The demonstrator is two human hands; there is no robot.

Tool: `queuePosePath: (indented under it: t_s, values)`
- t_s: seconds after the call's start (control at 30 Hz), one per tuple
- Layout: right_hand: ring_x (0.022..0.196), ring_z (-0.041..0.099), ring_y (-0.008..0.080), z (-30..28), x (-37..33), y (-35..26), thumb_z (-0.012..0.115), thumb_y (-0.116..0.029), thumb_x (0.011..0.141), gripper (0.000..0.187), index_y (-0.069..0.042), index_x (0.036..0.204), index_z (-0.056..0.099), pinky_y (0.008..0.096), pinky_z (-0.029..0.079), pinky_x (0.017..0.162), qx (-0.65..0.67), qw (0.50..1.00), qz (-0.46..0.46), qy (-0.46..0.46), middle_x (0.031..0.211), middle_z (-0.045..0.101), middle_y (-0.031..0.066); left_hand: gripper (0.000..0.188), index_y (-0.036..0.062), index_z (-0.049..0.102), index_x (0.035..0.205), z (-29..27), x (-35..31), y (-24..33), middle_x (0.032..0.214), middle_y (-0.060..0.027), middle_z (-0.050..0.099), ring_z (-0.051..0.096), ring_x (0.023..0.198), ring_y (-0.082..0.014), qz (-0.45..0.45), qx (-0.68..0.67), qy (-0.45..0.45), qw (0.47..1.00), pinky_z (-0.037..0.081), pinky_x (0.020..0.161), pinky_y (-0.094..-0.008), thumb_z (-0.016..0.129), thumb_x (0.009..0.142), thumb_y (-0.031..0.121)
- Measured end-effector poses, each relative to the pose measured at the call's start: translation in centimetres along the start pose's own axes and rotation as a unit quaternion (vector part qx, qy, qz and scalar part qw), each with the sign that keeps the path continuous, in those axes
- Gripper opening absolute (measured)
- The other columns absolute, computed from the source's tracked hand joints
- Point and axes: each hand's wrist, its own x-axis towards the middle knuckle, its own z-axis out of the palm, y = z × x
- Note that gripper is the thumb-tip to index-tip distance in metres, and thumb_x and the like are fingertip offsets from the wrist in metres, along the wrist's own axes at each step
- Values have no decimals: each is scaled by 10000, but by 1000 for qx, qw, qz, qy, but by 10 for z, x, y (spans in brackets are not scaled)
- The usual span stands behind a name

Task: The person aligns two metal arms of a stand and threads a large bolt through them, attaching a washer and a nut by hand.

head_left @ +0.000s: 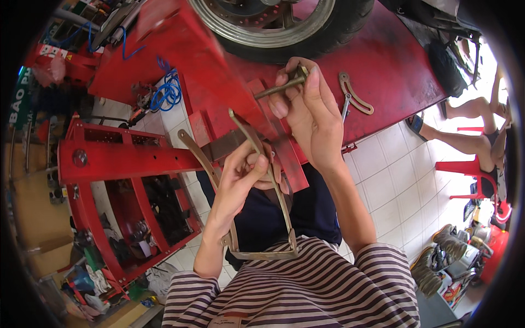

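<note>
My left hand is closed around one arm of a U-shaped metal bracket, which hangs over my lap with its crossbar toward my shirt. The bracket's other arm passes beside my left wrist. Raised over the red bench, my right hand pinches a long bolt by its head end, between thumb and fingers. The bolt's shank points left, toward a red steel beam. To the right of that hand, a curved slotted metal plate lies on the red bench.
A motorcycle wheel stands at the far side of the bench. Left are a red tool rack and a coiled blue hose. At right, a person sits near a red plastic stool, with shoes below.
</note>
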Motion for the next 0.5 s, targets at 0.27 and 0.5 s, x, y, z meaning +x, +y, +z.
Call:
queuePosePath:
  t_s: [0.27,0.5]
  values:
    - [814,432,166,-1,-2,-2,338,-339,1089,401,-1,1281,436,310,359,752,0,1000,-12,-18,1086,494,72,277,19,529,1111,-6,5,0,811,-41,621,645,678,-96,-17,-43,-19,999,518,579,-226,550,1033,284]
    - [777,451,155,16,-49,-7,336,-363,1084,420,-13,1304,415,306,386,696,-102,983,-140,-68,1138,447,90,272,1,527,1156,-12,-18,-7,831,-48,634,671,712,-128,27,-32,-63,997,539,605,-241,546,1035,244]
